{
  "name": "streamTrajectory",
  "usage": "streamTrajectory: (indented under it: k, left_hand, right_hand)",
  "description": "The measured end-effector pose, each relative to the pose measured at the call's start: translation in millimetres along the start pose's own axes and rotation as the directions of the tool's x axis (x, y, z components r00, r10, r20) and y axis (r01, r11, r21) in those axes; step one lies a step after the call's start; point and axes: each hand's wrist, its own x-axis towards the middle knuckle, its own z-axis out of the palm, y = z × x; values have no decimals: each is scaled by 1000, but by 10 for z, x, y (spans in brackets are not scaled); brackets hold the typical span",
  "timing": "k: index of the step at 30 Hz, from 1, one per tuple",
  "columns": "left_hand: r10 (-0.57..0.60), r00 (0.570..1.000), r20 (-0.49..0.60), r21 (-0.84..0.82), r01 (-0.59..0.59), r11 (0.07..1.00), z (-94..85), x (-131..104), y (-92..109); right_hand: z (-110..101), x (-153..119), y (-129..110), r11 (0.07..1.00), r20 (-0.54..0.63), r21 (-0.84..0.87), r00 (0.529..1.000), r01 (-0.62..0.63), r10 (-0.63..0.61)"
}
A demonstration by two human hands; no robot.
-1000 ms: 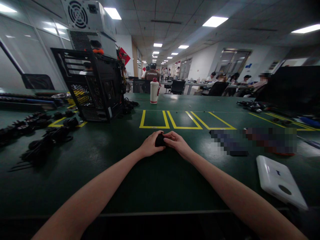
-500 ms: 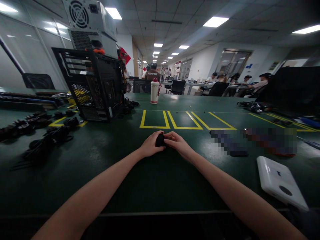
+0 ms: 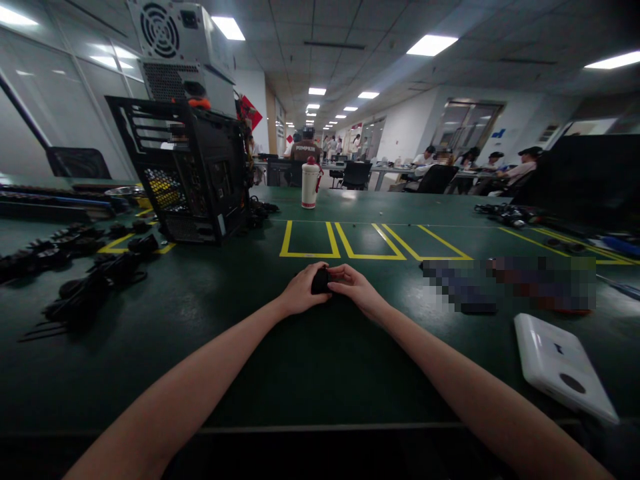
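Note:
Between my two hands is a small black object (image 3: 320, 283), dark and rounded; its exact kind does not show. My left hand (image 3: 304, 291) is wrapped round its left side, thumb in front and fingers over the back. From the right, my right hand (image 3: 353, 285) pinches at the object's right edge with thumb and fingertips. Both hands are low over the green table (image 3: 320, 360), in front of a yellow tape rectangle (image 3: 310, 255). My fingers hide much of the object.
A black computer case (image 3: 195, 173) with power supplies (image 3: 183, 40) on top stands left. Coiled black cables (image 3: 95, 287) lie nearer. A white bottle (image 3: 309, 185) stands ahead. On the right are a white device (image 3: 560, 363) and two blurred-out flat items. People sit farther back.
Almost nothing has changed. Both hands keep their places on the black object, with only a very slight shift of the whole view.

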Motion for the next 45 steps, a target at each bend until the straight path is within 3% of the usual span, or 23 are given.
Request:
streamTrajectory:
  k: [10,14,20,23,26,34,40,45]
  left_hand:
    - [3,1000,7,-7,-3,1000,-11,-4,7]
    - [6,1000,11,-4,-6,1000,-10,4,5]
    - [-4,1000,-2,-11,4,1000,16,9,7]
    - [2,1000,-10,-10,-2,1000,32,13,0]
    - [7,1000,-15,1,-7,1000,38,18,-5]
    - [-4,1000,7,2,4,1000,11,16,25]
    - [-15,1000,1,-15,15,1000,4,4,38]
    - [-14,1000,-4,-19,14,1000,2,4,37]
  right_hand:
    - [10,16,-17,998,-18,4,998,-65,65]
    - [2,1,-17,1000,13,-1,1000,-17,17]
    - [11,-3,2,1000,-48,-21,999,21,-22]
    - [20,13,-20,1000,-71,-5,997,-21,21]
    - [19,11,-48,997,-56,1,995,-83,83]
    - [4,-26,-32,1000,-15,-11,1000,-7,6]
    - [9,2,-47,997,-37,-7,996,-83,83]
    - [-2,-23,-54,1000,17,19,1000,-11,10]
